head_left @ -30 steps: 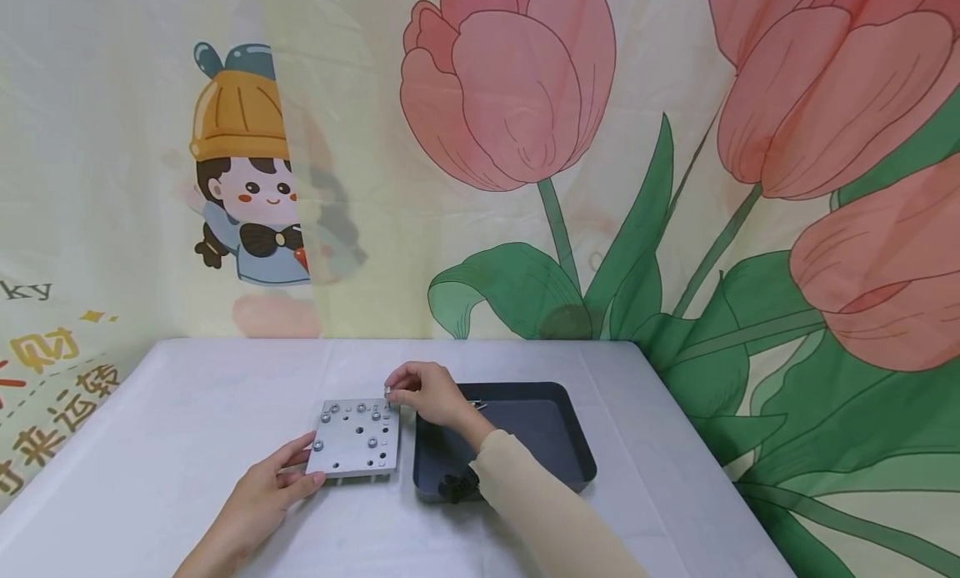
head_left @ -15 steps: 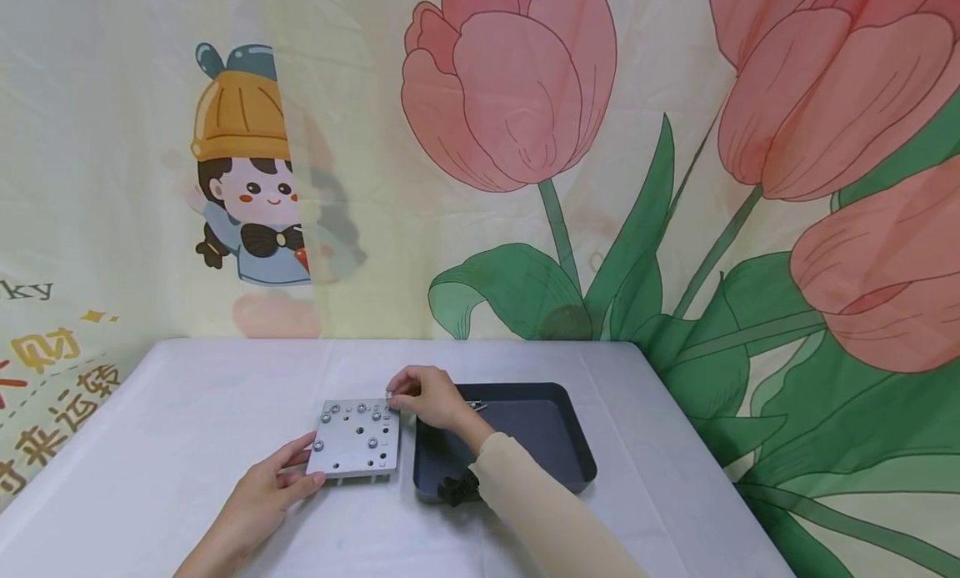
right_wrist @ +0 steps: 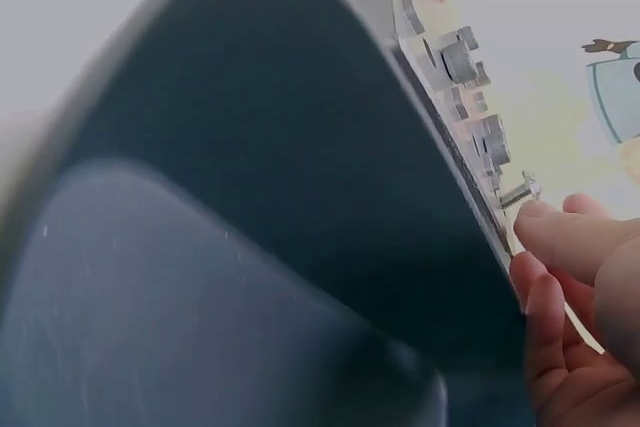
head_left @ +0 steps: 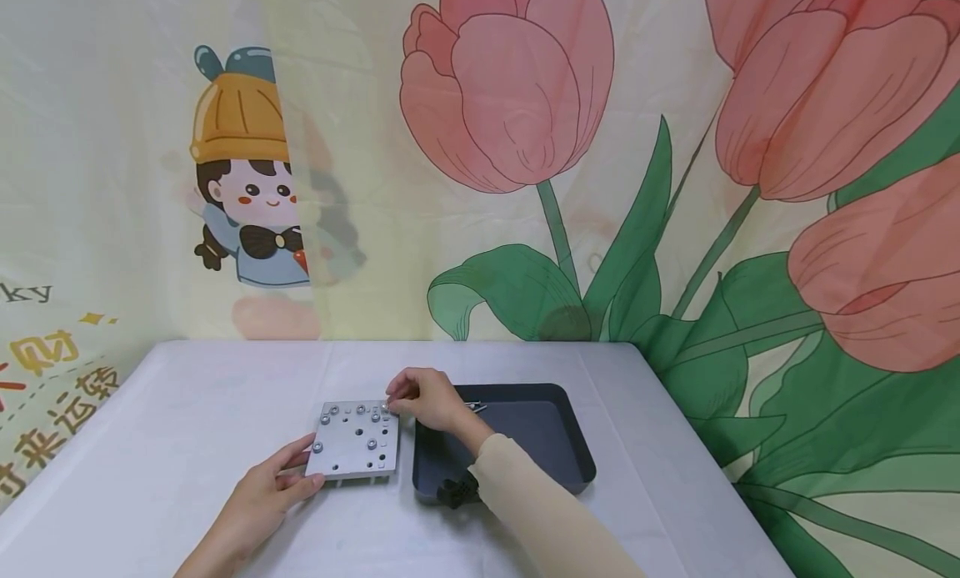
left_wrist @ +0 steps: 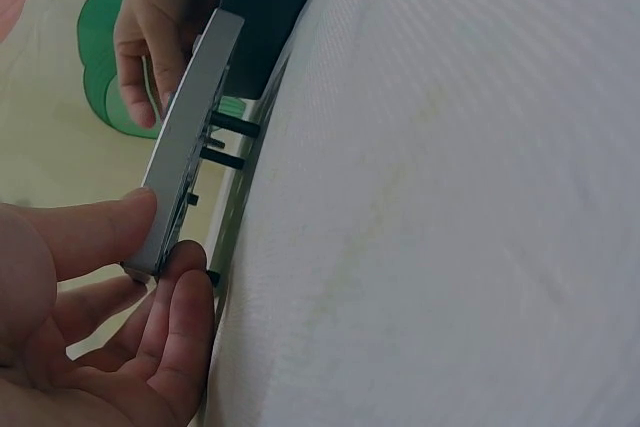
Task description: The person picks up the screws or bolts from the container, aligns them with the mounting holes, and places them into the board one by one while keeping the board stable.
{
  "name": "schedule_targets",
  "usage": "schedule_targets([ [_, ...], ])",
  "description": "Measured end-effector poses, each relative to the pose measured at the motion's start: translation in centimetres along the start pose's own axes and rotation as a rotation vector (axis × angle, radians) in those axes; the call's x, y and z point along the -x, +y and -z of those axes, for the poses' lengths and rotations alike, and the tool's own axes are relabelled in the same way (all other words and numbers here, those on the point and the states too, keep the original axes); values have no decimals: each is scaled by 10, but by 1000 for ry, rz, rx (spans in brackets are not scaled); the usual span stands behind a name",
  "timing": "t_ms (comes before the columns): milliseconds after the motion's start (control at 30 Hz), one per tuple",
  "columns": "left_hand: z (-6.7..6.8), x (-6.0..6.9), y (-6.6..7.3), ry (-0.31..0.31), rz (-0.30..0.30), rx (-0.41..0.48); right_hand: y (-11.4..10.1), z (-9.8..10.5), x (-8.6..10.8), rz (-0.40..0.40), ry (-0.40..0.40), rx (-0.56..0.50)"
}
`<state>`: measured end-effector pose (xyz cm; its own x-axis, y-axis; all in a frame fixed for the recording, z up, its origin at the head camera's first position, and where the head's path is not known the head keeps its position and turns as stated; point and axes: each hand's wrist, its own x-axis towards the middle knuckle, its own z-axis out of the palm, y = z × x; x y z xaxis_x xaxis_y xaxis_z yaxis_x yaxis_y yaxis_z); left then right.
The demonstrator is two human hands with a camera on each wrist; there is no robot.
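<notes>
A silver metal plate [head_left: 352,449] with drilled holes and several round-headed screws lies on the table, raised a little, with dark pins [left_wrist: 235,125] jutting from its underside. My left hand [head_left: 270,482] grips its near left corner, thumb on top and fingers beneath, as the left wrist view also shows. At the far right corner my right hand [head_left: 427,397] pinches a small metal screw [right_wrist: 522,190] against the plate's top. The screw leans and is only part in by its look; its lower end is hard to see.
Right of the plate stands a dark shallow tray [head_left: 577,444], its rim close to the plate's edge. Inside it lie small metal pieces [head_left: 477,407] at the back left and a black object [head_left: 456,490] at the front. White cloth [head_left: 150,461] covers the table.
The right hand has come down slightly at the plate's far right corner, and the screw in its fingertips is lower. The left hand and plate have stayed put.
</notes>
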<state>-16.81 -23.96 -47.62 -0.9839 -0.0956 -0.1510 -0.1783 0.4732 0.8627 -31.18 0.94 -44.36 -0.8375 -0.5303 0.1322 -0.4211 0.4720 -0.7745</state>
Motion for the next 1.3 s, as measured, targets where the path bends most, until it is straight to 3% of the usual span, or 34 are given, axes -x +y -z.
schedule_targets([
  [167, 1, 1, -1, 0, -15, -10, -6, 10, 4, 30, -23, 60],
  [400, 1, 2, 0, -2, -7, 4, -13, 40, 13, 58, -53, 92],
  [767, 2, 1, 1, -6, 2, 1, 7, 95, 34, 125, -157, 260],
  [1100, 1, 1, 1, -2, -5, -6, 38, 108, 48, 63, -229, 348],
  [1300, 0, 0, 0, -4, -1, -5, 49, 107, 51, 37, -248, 345],
])
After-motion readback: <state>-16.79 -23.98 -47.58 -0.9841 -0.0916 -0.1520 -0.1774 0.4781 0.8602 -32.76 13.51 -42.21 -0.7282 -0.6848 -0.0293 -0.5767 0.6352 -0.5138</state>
